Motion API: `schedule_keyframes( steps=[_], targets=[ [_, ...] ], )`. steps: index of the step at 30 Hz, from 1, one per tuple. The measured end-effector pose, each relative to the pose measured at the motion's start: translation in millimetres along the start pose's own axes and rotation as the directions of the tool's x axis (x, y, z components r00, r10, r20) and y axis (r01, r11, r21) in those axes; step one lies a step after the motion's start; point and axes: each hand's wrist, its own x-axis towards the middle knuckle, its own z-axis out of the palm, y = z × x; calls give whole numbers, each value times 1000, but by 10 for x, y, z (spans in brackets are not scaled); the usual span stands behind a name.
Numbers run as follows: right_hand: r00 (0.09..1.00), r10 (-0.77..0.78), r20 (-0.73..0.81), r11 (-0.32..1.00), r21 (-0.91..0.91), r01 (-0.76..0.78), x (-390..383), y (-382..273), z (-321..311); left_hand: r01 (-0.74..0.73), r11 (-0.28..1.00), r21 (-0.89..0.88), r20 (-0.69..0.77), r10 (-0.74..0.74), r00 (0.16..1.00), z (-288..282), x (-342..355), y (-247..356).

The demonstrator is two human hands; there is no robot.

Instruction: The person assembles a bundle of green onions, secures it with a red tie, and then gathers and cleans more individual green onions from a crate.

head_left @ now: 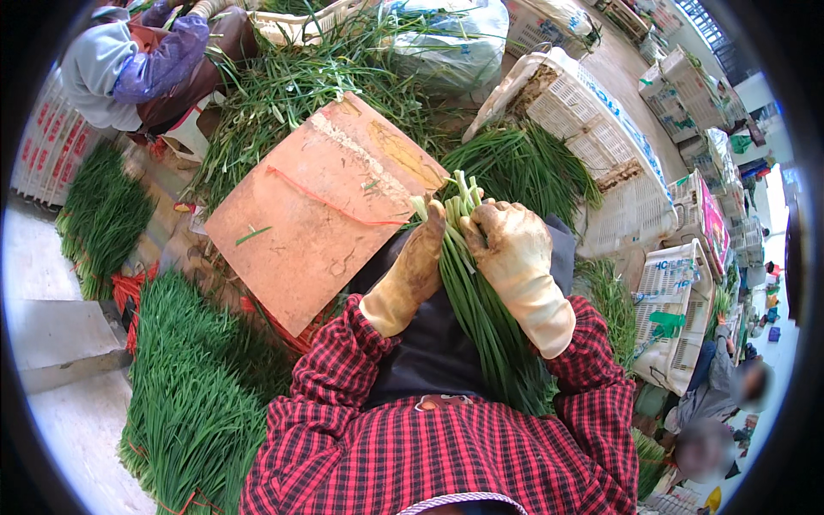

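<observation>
Between my two hands, over a dark apron [421, 343], is a bunch of garlic chives [481, 313]. Its pale stalk ends point away from me and the green leaves hang toward my lap. My right hand [519, 266], in a cream, soiled glove, is closed round the bunch just below the stalk ends. Gloved alike and browner with dirt, my left hand [414, 270] presses against the bunch's left side, fingers upward and partly hidden. A tan board [318, 215] lies beyond my left hand, with a red string [330, 202] and a few leaf scraps on it.
Thick piles of chives [197, 386] lie at my left, and another heap [519, 167] beyond my right hand. Loose leaves [283, 112] surround the board's far side. White plastic crates [592, 129] stand at the right. A co-worker [146, 69] sits at the far left.
</observation>
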Motion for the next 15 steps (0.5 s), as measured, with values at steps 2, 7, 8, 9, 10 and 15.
schedule_keyframes(
  steps=[2, 7, 8, 9, 10, 15],
  targets=[
    [997, 77, 25, 991, 104, -80, -6, -5, 0, -6, 1000, -8, -13, 6, 1000, 14, -20, 4],
    [789, 504, 352, 204, 839, -504, -105, 96, -18, 76, 960, -271, -18, -84, 996, -119, -12, -52],
    [756, 500, 423, 111, 834, -540, -119, 114, -77, 90, 955, -282, -62, -112, 992, -98, -19, -43],
    [721, 488, 492, 17, 820, -572, -143, 150, -139, 104, 950, -293, -106, -141, 984, -89, -24, -40],
    [720, 485, 496, 113, 781, -614, -185, 196, -187, 101, 945, -312, -132, -149, 980, -232, -6, -97],
    [647, 662, 378, 261, 693, -672, -605, 921, -637, 93, 965, -245, -140, -130, 982, -326, -7, -144]
  ],
)
